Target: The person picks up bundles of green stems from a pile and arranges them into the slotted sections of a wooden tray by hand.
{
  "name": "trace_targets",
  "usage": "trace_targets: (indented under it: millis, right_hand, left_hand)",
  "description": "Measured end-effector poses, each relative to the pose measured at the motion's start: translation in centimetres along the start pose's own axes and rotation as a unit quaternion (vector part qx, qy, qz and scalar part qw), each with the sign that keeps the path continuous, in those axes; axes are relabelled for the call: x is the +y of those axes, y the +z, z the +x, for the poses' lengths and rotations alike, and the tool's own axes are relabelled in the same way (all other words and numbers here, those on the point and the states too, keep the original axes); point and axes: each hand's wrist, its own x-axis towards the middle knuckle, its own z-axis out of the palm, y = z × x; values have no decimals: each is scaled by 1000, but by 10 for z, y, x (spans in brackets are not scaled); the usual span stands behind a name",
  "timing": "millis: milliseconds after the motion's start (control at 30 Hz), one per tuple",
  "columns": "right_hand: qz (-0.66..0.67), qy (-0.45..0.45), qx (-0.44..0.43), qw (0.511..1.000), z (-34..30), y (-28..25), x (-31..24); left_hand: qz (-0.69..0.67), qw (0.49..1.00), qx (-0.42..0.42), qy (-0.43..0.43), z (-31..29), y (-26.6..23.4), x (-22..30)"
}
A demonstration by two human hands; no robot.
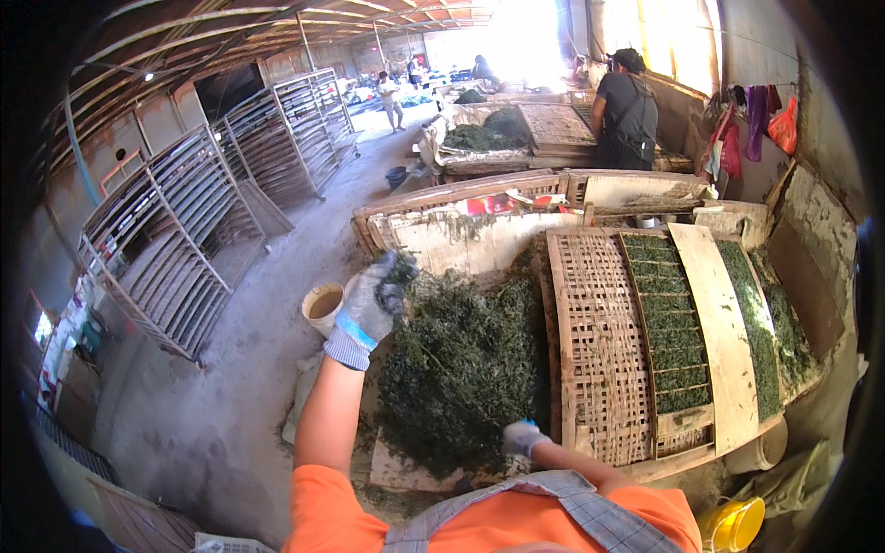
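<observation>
Indoors, grey floor (221, 405); left grip (371, 297) closed around green clump (403, 268), right grip (523, 439) unclear.

Slatted racks (173, 235) stand at the left of the frame, a purple cloth (756, 111) and a red bag (784, 128) hang at upper right, right of a person (634, 115) in dark clothes, and a yellow bucket (737, 525) sits at lower right.

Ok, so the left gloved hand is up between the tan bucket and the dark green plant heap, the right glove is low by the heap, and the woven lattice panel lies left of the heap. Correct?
Not quite: the head view shows the woven lattice panel right of the dark green plant heap, not left. The rest stands.
</observation>
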Motion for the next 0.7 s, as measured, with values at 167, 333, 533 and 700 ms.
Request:
trace_targets:
  millis: [167,333,533,700]
  right_hand:
    - [6,-186,386,904,-32,-166,-89]
    - [-39,-134,360,922,35,-188,-69]
    - [44,-217,440,870,3,-112,-72]
    - [-87,-24,-42,995,4,9,-31]
  left_hand:
    - [17,982,-92,-161,-11,-27,-79]
    - [11,990,-74,-121,-12,28,-50]
    - [60,998,-23,7,-42,48,33]
    - [29,983,-121,138,-64,67,75]
